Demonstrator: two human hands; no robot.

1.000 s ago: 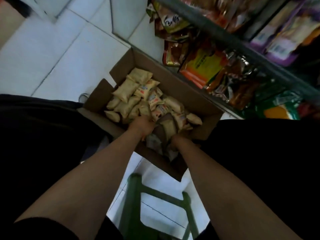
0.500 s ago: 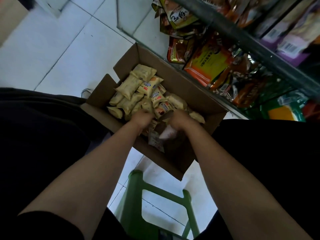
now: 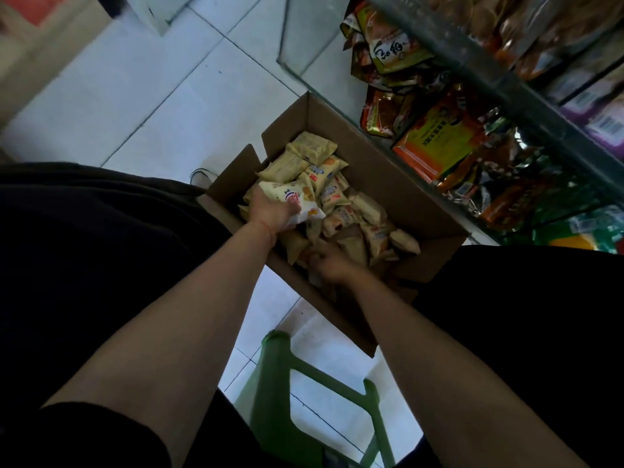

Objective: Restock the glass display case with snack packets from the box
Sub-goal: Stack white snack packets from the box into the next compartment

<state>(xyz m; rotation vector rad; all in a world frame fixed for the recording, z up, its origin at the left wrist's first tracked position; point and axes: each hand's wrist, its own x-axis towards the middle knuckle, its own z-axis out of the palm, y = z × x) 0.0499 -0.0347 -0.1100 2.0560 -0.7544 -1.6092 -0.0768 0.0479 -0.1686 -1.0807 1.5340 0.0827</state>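
In the cardboard box (image 3: 398, 197), the left hand (image 3: 270, 214) grips a snack packet (image 3: 297, 201); at its 4 o'clock, the right hand (image 3: 329, 265) digs among packets, grip unclear.

Chinese characters mark a green-yellow bag (image 3: 393, 50), too blurred to read.

black short sleeves (image 3: 101, 437), bare forearms

1. Right hand (image 3: 329, 265) sits low in the box (image 3: 398, 194); its fingertips are buried among the packets (image 3: 368, 231), so the grip can't be read.
2. The display case (image 3: 506, 96) runs off the top and right edges.
3. Packet lettering is too blurred to read.
4. The green stool (image 3: 280, 383) is cut off at the bottom edge.
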